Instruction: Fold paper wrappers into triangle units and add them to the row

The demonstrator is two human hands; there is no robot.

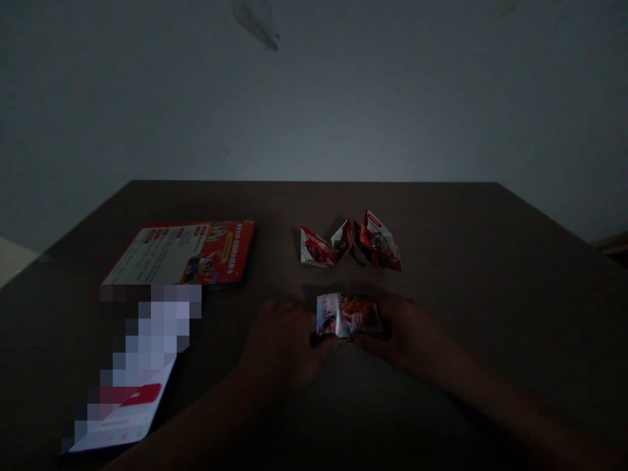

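Note:
The scene is very dark. A small folded piece of printed red-and-white paper (pixel 347 316) lies on the dark table (pixel 490 275) between both hands. My left hand (pixel 284 347) grips its left edge with closed fingers. My right hand (pixel 400 333) pinches its right edge. Just beyond the held paper sit several folded paper shapes (pixel 350 243) in the same red print, clustered together.
A stack of red printed leaflets (pixel 189 252) lies at the left of the table. Nearer, at the front left, lies a lit phone or sheet (pixel 132 386) with a blurred part. A plain wall rises behind the table's far edge.

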